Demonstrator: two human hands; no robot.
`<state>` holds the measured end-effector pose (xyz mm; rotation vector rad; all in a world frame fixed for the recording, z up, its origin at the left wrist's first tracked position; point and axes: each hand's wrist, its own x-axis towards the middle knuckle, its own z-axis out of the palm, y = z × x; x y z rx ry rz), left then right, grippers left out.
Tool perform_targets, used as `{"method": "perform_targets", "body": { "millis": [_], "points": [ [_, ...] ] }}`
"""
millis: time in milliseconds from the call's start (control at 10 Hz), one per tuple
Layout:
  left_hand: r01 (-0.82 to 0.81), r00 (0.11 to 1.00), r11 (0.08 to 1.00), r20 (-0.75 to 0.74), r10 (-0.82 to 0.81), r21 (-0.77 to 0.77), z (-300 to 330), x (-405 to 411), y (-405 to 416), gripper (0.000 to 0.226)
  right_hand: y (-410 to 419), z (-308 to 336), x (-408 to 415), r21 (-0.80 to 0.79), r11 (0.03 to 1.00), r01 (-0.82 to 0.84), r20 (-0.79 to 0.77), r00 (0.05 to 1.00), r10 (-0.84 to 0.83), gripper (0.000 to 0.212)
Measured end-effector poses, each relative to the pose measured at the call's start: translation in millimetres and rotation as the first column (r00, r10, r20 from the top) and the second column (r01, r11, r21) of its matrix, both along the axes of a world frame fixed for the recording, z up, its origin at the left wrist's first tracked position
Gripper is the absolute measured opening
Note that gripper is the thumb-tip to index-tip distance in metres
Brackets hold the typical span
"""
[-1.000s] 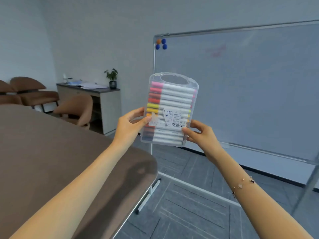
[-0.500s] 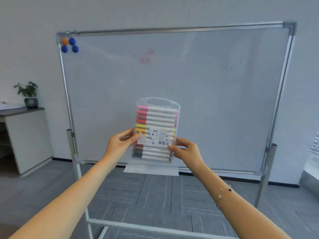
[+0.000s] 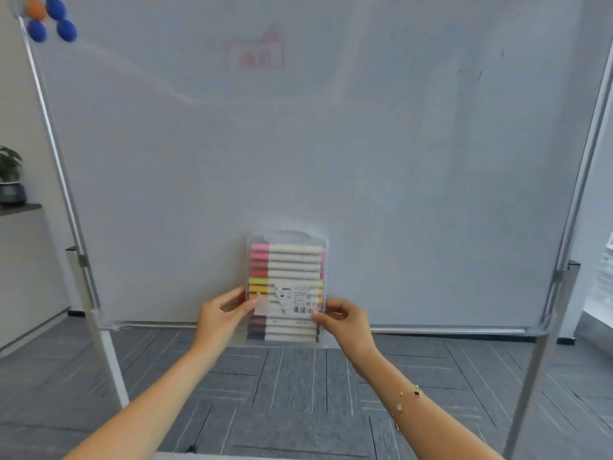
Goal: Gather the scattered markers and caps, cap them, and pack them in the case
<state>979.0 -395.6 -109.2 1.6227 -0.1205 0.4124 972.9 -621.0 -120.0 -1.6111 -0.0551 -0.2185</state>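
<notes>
"ENMY." — on the marker case [image 3: 287,260] barcode label [image 3: 296,299]

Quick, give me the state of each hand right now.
Left hand: grips the left edge of the clear plastic marker case, thumb in front.
Right hand: pinches the case's right edge.

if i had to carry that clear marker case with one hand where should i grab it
By the handle slot at the top of the marker case, coming from above. The case is upright and the cut-out looks free, while the left hand and right hand pinch the lower side edges.
</notes>
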Motion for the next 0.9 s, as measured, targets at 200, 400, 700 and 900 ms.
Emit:
{"method": "perform_targets", "body": {
  "millis": [200,400,700,900],
  "points": [
    [0.004,1.000,1.000,-0.004,-0.004,0.016,-14,4,-7,0.034,-7,-9,3,-0.010,1.000,0.012,0.003,1.000,-0.012,0.021],
    [-0.013,1.000,1.000,-0.013,0.013,-0.019,-16,4,-12,0.035,-6,-12,4,-0.019,1.000,0.006,0.016,1.000,-0.005,0.027],
    [-0.013,0.999,0.999,-0.029,0.014,0.030,-4,-3,-7,0.035,-5,-12,2,-0.089,0.996,0.023,-0.010,1.000,-0.024,0.034],
    [-0.110,0.990,0.986,-0.074,0.120,0.127,14,-17,5,0.047,-5,7,-19,-0.147,0.981,0.129,-0.029,0.990,-0.135,0.043]
  ]
}}
